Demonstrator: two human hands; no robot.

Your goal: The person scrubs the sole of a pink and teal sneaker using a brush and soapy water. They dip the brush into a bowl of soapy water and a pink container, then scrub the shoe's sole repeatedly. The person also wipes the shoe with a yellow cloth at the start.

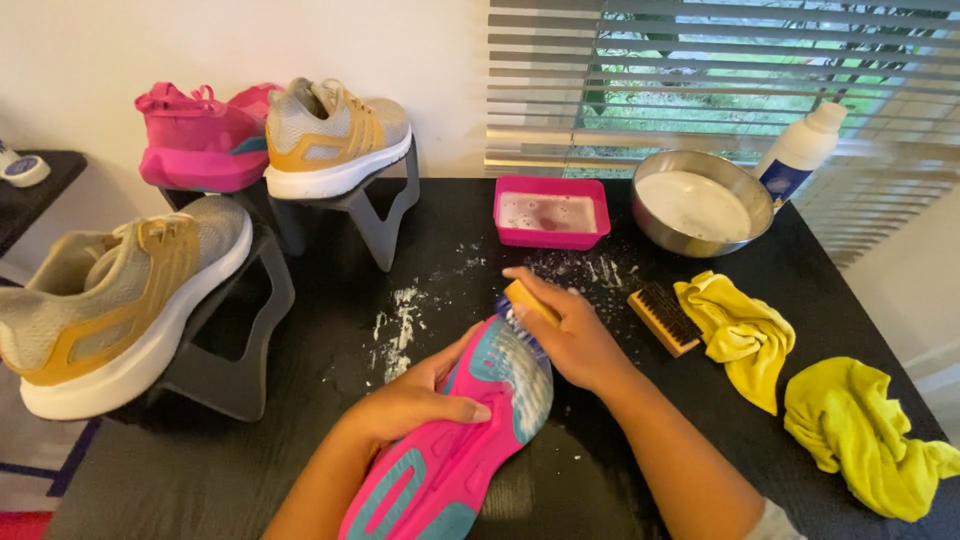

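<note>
Bench (300,450) is black, wet in patches, with white suds sitting in streaks near the middle. I'm working at its front edge.

Pink shoe (455,450) is lying sole-up in front of me, toe pointing away, heel running off the bottom of view. Judging it light and easy to turn. Sole is rubbery and stiff enough to take pressure, but the toe end is carrying foam, so I'm expecting it to be slick there. Upper is hidden underneath; likely soft, so a poor place to squeeze. Best hold looks like the midfoot edge, across the dry part of the sole.

My left hand (415,400) is doing that: grip is wrapping the left edge at midfoot, thumb lying flat across the sole, clamped on the shoe.

My right hand (570,335) is closed on a brush (525,305), wooden back up, bristles pressing into the foamy toe. Small, rigid, probably wet, so I'm pinching it by its sides.

Around: tan shoes and a second pink one are sitting on grey stands at left; steel bowl (700,205), pink tub (552,213) and white bottle (800,150) at the back; two yellow cloths and a spare brush (664,318) at right.
</note>
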